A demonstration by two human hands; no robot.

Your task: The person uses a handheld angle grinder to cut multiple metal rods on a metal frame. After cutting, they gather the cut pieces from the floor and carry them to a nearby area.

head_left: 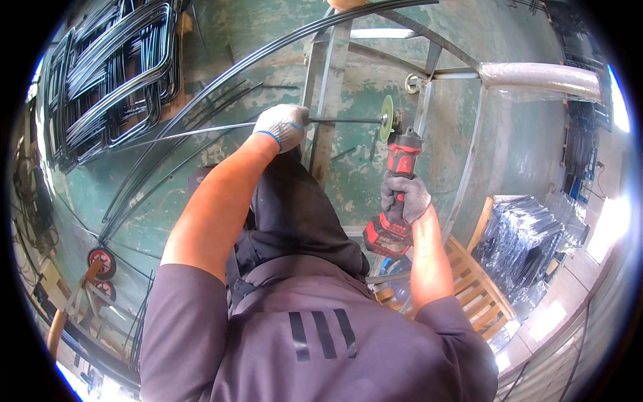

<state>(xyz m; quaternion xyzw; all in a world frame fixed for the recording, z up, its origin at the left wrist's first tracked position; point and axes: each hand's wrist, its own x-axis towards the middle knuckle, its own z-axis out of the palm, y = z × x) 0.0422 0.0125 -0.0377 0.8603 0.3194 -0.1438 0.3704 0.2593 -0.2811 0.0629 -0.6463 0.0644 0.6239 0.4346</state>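
My left hand [282,125], in a white knit glove with a blue cuff edge, is closed around a thin dark metal rod [345,120]. The rod runs across from the left, and its right end meets the greenish disc [387,118] of a cordless angle grinder. Whether disc and rod actually touch, I cannot tell. My right hand [406,196], gloved in grey, grips the red and black angle grinder [401,161] by its body, just above the battery. The grinder stands upright in this view, disc end away from me. Both hands' fingertips are partly hidden.
A metal frame [328,87] stands ahead, with a plastic-wrapped roll [541,79] on its right side. Long bent rods [248,63] arc across the left. Bent tube frames [117,74] are stacked at far left. Wooden pallet [472,288] and wrapped bundle [519,241] sit at right.
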